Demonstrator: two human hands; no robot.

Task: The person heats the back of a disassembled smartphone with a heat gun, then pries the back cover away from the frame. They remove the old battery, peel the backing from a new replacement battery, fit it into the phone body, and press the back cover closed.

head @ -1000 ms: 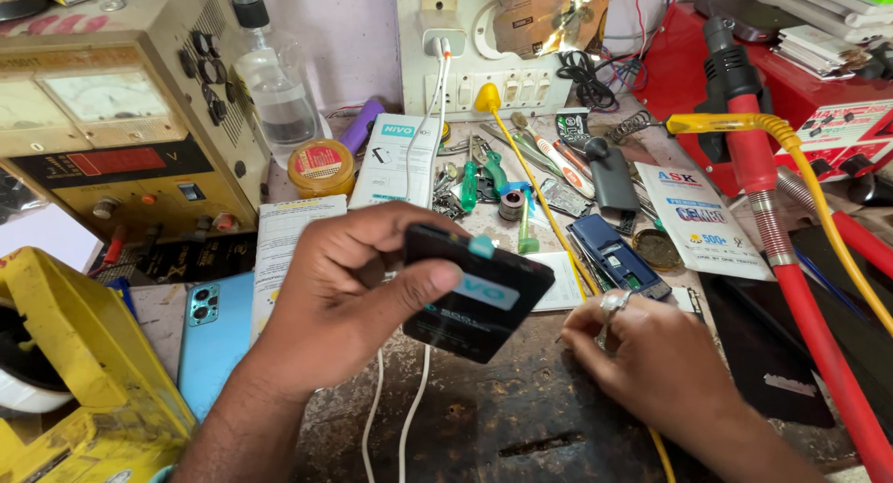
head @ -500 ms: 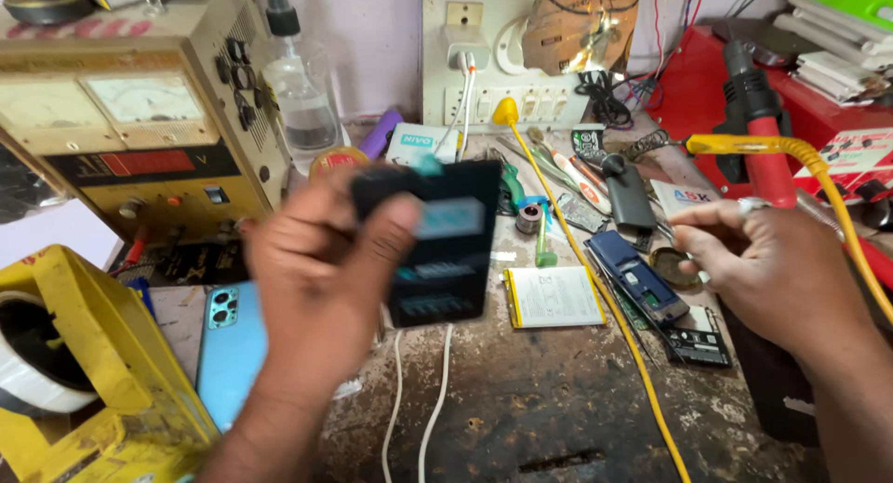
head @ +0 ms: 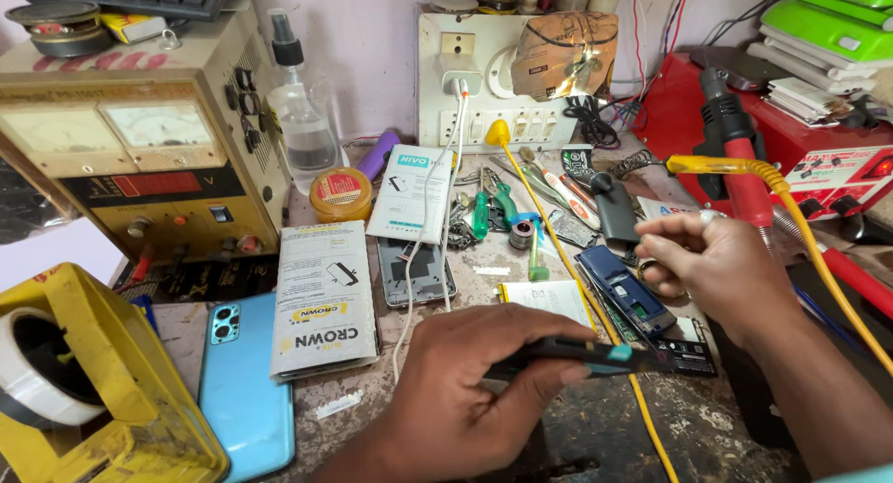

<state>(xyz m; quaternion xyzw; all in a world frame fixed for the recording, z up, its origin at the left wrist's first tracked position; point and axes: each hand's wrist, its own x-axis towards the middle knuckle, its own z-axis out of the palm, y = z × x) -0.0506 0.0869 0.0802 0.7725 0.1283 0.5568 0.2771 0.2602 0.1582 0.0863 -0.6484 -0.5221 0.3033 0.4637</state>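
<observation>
My left hand point(head: 465, 390) is closed on a flat black phone part with a teal patch point(head: 595, 355), held edge-on low over the bench at centre. My right hand point(head: 712, 264) hovers to the right with fingers curled, just above a dark blue keypad phone point(head: 623, 297) that lies on the bench. I cannot tell whether the right fingers pinch anything. A yellow cable point(head: 558, 260) runs diagonally under both hands.
A beige power supply point(head: 139, 139) stands at back left, a yellow tape dispenser point(head: 93, 390) at front left. Beside it lie a light blue phone point(head: 244, 381) and packaged screen protectors point(head: 324, 297). A red hot-air station point(head: 791, 139) sits at right, a switchboard point(head: 484, 73) at the back.
My left hand has lowered the black part from upright in front of the camera to flat near the bench. My right hand drifted left toward the blue phone.
</observation>
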